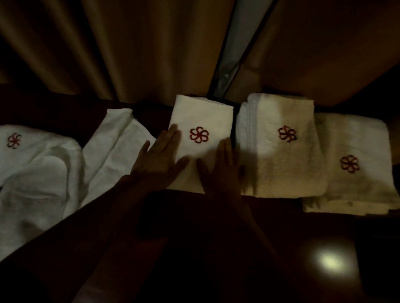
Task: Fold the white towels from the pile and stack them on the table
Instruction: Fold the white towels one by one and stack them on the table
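Left hand (159,156) and right hand (220,167) lie flat, fingers straight, on the folded towel (200,122), left of two stacks (284,150). Press evenly outward; align edges with the neighbouring stack. The pile (29,174) lies left, apparently unfolded in the dim light.

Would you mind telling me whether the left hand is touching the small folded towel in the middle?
Touching. The head view shows the left hand lying flat on the small folded towel, straight fingers over its left edge.
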Demonstrator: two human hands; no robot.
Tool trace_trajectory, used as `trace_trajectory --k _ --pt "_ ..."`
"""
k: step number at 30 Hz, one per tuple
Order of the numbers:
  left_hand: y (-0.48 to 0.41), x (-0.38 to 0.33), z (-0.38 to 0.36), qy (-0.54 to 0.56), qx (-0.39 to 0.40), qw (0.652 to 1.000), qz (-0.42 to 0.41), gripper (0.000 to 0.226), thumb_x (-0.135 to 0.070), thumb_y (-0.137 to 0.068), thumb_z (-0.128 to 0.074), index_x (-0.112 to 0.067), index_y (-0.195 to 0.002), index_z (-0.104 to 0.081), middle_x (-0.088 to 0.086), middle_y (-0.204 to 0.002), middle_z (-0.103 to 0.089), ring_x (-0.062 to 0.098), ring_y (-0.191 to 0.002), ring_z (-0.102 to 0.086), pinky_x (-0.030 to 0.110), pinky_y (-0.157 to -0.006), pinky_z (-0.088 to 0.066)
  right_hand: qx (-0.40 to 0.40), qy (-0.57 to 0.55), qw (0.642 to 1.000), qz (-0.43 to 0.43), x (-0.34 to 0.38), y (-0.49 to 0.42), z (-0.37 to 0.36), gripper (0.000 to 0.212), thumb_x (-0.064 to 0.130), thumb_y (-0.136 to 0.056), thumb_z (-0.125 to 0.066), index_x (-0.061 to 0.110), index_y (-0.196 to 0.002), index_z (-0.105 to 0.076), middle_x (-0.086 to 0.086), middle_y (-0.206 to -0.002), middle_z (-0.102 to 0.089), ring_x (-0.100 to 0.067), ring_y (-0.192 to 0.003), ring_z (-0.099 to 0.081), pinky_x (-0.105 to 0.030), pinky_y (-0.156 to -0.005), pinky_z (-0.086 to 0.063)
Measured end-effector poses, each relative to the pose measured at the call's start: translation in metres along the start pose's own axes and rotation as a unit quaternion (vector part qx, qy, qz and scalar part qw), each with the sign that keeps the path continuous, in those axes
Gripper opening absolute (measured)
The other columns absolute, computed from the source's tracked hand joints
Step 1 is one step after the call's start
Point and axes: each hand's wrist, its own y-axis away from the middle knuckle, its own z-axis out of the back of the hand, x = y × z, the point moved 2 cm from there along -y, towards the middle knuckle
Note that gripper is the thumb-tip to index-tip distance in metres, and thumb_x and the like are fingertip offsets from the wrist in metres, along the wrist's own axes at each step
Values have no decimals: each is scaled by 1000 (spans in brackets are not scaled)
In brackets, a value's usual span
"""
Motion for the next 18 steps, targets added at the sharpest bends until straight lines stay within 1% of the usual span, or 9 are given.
trace_trajectory --k 3,5,7,8,9,11,13,16,18 --pt "1 -4 6 14 3 1000 8 79 -71 -96 -21 -29 -159 0 -10 -167 7 14 -153 0 54 -121 -10 0 10 1000 -5 3 -4 4 86 58 -97 -46 20 -159 -1 1 -168 0 -23 -154 3 -53 -120 -6" --pt "7 -5 12 36 -10 999 5 75 -68 -98 -24 -30 -159 -2 -11 -167 5 13 -153 -2 53 -121 -9 -51 50 997 37 8 0 5 80 55 -98 -44 13 -159 -14 -8 -166 -13 -27 -153 -8 -54 -120 -14" --pt "19 -7 21 48 -51 998 -3 72 -67 -99 -26 -30 -159 -9 -8 -167 -4 14 -153 -9 54 -120 -14 -121 74 984 106 14 9 4 73 49 -97 -47 4 -152 -34 -17 -159 -33 -34 -148 -26 -56 -117 -26" --pt "26 -5 25 51 -74 996 1 72 -65 -99 -27 -28 -159 -14 -5 -167 -10 15 -152 -13 55 -119 -18 -150 67 977 132 18 13 3 70 47 -96 -48 3 -149 -39 -19 -156 -37 -35 -146 -30 -56 -116 -27" --pt "33 -1 27 59 -86 994 14 71 -63 -99 -29 -25 -158 -18 -2 -166 -15 17 -151 -18 55 -119 -22 -154 54 976 144 23 17 1 69 46 -95 -45 3 -149 -40 -18 -157 -36 -34 -147 -29 -55 -117 -25" --pt "51 13 33 72 -105 991 33 69 -56 -98 -34 -16 -155 -29 5 -163 -26 21 -148 -28 55 -115 -30 -122 29 979 162 41 26 -3 71 46 -93 -38 6 -152 -36 -14 -161 -30 -31 -151 -22 -54 -120 -21" --pt "71 34 37 57 -118 991 37 68 -50 -96 -40 -9 -151 -37 12 -159 -34 29 -144 -36 56 -108 -39 -82 18 978 192 62 37 -12 71 43 -92 -39 8 -154 -34 -12 -162 -27 -29 -152 -18 -55 -120 -22" --pt "110 68 50 32 -108 989 95 67 -42 -92 -51 -10 -150 -38 13 -159 -32 31 -144 -36 55 -107 -40 -39 5 970 238 91 60 -34 66 35 -93 -52 11 -152 -36 -10 -160 -31 -29 -150 -23 -55 -117 -27" --pt "140 88 62 4 -103 985 136 66 -35 -91 -60 -12 -150 -38 11 -159 -32 30 -144 -34 54 -108 -39 -25 5 957 290 112 78 -50 64 27 -90 -62 10 -148 -41 -11 -155 -39 -31 -145 -33 -53 -113 -35"
